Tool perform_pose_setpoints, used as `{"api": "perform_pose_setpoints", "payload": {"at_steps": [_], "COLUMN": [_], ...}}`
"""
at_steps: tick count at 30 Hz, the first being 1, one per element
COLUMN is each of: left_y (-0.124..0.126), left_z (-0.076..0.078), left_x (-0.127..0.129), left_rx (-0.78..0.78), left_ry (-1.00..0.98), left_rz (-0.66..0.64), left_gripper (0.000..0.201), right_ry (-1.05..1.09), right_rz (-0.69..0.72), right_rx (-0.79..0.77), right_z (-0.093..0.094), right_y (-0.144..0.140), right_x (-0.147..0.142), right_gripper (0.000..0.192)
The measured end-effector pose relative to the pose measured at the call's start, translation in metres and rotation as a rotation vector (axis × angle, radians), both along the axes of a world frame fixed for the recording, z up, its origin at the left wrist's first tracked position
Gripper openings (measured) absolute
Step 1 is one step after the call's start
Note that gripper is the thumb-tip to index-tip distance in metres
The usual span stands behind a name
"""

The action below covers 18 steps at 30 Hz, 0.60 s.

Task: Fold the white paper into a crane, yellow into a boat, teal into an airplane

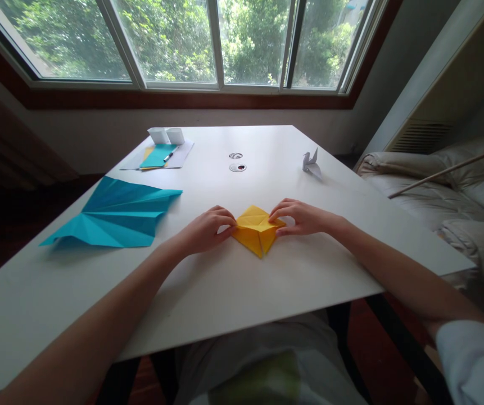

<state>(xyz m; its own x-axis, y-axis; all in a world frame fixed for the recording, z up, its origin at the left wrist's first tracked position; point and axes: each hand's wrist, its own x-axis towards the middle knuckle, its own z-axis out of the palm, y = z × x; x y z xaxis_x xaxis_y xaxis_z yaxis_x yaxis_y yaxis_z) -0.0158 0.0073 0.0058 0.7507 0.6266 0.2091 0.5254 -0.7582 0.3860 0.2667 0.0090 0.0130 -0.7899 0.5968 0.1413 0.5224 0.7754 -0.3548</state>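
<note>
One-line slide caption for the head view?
Left hand and right hand hold folded yellow paper on a white table, a creased blue sheet at left.

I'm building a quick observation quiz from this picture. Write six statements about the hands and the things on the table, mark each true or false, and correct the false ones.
1. The left hand and right hand both touch the yellow paper. True.
2. The yellow paper is completely unfolded. False: it is folded into a pointed shape.
3. A pen lies on the stacked papers. True.
4. The left hand holds the pen. False: it is at the yellow paper.
5. A folded paper bird stands on the table. True.
6. The large blue sheet has no creases. False: several creases run across it.
</note>
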Motion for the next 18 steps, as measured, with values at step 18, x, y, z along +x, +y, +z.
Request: {"api": "perform_pose_setpoints", "payload": {"at_steps": [18], "left_y": [-0.003], "left_z": [-0.013], "left_x": [0.011], "left_rx": [0.243], "left_ry": [0.144], "left_rz": [0.015], "left_gripper": [0.039], "right_ry": [0.104], "right_rz": [-0.166], "right_rx": [0.217], "right_z": [-0.025], "right_y": [0.003], "right_x": [-0.015], "right_gripper": [0.036]}}
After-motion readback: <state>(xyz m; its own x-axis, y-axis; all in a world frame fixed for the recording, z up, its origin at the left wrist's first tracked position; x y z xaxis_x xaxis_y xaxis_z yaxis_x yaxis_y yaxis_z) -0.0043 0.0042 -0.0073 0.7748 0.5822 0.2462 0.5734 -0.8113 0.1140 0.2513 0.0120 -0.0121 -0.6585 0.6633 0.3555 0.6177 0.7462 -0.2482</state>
